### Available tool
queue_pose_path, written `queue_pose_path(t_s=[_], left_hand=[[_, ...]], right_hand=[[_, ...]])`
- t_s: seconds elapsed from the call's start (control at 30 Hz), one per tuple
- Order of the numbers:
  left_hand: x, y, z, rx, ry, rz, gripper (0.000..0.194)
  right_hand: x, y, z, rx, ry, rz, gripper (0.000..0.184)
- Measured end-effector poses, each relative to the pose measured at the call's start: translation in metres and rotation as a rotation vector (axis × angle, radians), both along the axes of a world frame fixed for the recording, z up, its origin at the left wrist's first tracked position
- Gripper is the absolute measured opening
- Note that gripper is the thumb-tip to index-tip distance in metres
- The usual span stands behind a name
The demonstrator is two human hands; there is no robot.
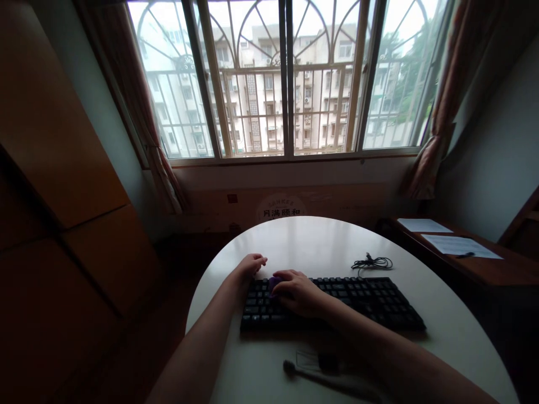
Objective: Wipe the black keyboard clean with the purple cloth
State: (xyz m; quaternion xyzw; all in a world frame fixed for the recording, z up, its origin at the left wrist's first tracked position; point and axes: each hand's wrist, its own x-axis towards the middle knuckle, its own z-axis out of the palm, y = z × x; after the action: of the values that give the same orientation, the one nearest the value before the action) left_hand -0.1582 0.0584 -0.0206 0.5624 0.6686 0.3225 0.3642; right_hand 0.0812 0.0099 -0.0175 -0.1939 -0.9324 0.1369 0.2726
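A black keyboard (383, 300) lies across the round white table in the head view. My right hand (298, 292) is over its left part, with fingers and thumb closed around a small purple lump (274, 285) pressed to the keys. Whether the lump is putty or a sponge, I cannot make out. At the keyboard's back left corner is my left hand (252, 264), its fingers curled along the back edge. In front of the keyboard lie a dark brush with a long handle (309, 375) and a small black piece with wire loops (328, 362).
Behind the keyboard sits a coiled black cable (373, 262) on the white table (295, 241). To the right, a brown desk (455, 269) carries papers (458, 246) and a dark pen-like item. Wooden cabinets (92, 252) stand left; a barred window (286, 84) is ahead.
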Motion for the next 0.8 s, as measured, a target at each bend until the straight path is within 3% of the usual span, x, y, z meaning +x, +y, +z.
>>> queue_pose_path(t_s=[0.2,0.33,0.47,0.8], left_hand=[[0.003,0.016,0.003,-0.012,0.112,0.063,0.035],[0.000,0.019,-0.002,0.111,0.187,0.100,0.030],[-0.005,0.017,-0.008,0.185,0.201,0.057,0.032],[-0.010,0.014,-0.009,0.187,0.230,-0.052,0.035]], right_hand=[[-0.001,0.001,0.000,-0.015,0.030,0.017,0.026],[0.000,0.002,0.000,-0.011,0.000,0.028,0.030],[0.001,0.005,-0.002,-0.021,-0.015,0.033,0.026],[0.000,0.003,0.002,-0.027,-0.005,0.037,0.030]])
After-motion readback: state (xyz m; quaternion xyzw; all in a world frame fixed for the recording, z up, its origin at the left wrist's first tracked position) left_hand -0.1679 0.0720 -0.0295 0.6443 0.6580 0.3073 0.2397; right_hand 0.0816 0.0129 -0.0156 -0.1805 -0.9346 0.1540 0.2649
